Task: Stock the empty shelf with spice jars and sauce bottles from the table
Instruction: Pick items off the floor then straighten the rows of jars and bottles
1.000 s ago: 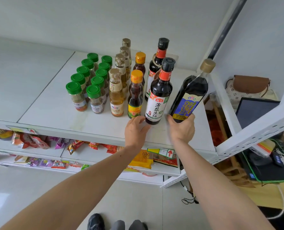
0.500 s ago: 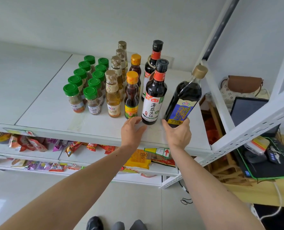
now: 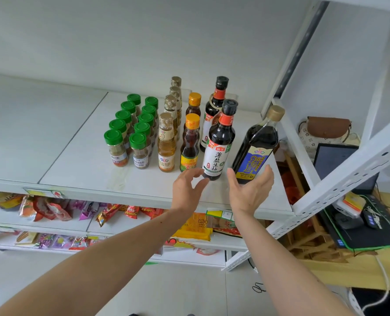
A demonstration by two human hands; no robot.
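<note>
Hands have just let go: left hand point(image 3: 188, 190) and right hand point(image 3: 250, 192) hang open, empty, before the soy bottle point(image 3: 219, 142) and blue-label bottle point(image 3: 255, 149), both now standing on the shelf point(image 3: 75, 165).

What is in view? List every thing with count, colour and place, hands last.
shelf: one, white, across the middle, bearing all jars and bottles
spice jars: ten, green caps, two columns of five, left of the group
vinegar bottles: four, pale golden, one column beside the jars
orange-capped bottles: two, brown, next column to the right
soy sauce bottles: two, dark with black caps, further right
blue-label bottle: one, dark with tan cap, far right of the group
snack packets: many, mixed colours, lower shelves
bag: one, brown, behind the shelf frame at right
screen: one, dark, right
keys: one bunch, on a black mat, lower right
left hand: open, at the front soy sauce bottle's base
right hand: open, at the blue-label bottle's base
</note>
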